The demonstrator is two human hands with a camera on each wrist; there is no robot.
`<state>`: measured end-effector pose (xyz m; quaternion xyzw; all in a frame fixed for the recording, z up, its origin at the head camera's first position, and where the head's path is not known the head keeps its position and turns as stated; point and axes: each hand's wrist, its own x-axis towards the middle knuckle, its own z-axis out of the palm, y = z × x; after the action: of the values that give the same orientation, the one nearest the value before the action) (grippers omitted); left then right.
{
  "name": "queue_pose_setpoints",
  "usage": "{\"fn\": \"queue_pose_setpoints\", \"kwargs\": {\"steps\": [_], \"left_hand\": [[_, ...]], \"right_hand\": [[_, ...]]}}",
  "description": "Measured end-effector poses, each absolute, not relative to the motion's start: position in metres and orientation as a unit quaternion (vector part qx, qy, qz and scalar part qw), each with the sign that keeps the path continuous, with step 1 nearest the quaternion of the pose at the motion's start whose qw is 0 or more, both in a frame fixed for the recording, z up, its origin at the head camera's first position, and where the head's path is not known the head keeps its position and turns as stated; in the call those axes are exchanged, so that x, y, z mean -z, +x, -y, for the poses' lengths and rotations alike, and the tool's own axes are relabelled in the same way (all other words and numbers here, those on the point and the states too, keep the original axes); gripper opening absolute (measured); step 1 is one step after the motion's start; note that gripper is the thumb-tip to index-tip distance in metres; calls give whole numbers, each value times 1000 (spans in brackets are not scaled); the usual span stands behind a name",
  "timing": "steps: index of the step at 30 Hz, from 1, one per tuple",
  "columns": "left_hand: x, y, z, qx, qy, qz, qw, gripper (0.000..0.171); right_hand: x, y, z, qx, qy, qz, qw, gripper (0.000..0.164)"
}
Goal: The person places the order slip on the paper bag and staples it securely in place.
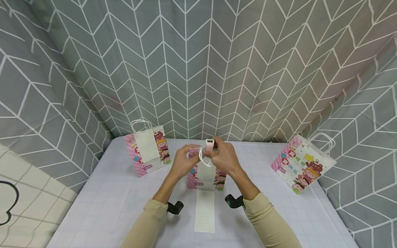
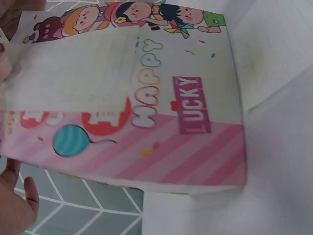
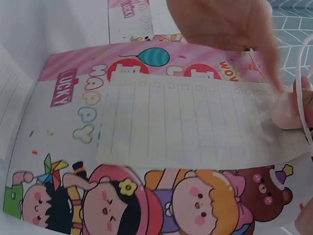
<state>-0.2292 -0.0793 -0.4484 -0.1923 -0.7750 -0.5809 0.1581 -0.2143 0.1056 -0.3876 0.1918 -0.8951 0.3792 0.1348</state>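
A pink-and-white paper gift bag (image 1: 192,182) with cartoon figures stands upright at the table's middle. A lined paper sheet (image 3: 186,125) lies against its front, its top end at the bag's upper edge. My left hand (image 1: 183,162) grips the bag's top left edge, thumb in front. My right hand (image 1: 226,156) holds a small pink stapler (image 3: 288,110) over the top edge, where sheet and bag meet. The white handle (image 1: 201,156) hangs forward between the hands. In the left wrist view, the bag's printed front (image 2: 215,161) fills most of the picture.
Another gift bag (image 1: 149,165) with a sheet on its front stands at the left. A third gift bag (image 1: 310,165) is tilted at the right. A lined paper strip (image 1: 204,210) lies on the table in front of the middle bag. A patterned curtain hangs behind.
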Motion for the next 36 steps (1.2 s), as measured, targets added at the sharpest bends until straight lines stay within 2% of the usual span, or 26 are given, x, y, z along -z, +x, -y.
{"fn": "queue_pose_setpoints", "kwargs": {"steps": [5, 9, 11, 20, 29, 36], "left_hand": [[445, -232, 84, 572, -232, 774, 139, 47], [442, -233, 84, 577, -238, 776, 94, 64], [441, -233, 82, 579, -232, 778, 77, 67], [436, -236, 82, 564, -229, 780, 144, 45], [438, -240, 85, 521, -266, 783, 213, 39], [443, -241, 82, 532, -251, 778, 219, 38]], "right_hand": [[385, -215, -108, -388, 198, 893, 111, 36], [384, -216, -110, -389, 203, 892, 105, 36], [384, -216, -110, -390, 205, 892, 105, 37], [385, -213, -107, -406, 213, 883, 102, 30], [387, -211, -104, -386, 224, 885, 136, 25], [386, -214, -105, -370, 230, 892, 121, 28]]}}
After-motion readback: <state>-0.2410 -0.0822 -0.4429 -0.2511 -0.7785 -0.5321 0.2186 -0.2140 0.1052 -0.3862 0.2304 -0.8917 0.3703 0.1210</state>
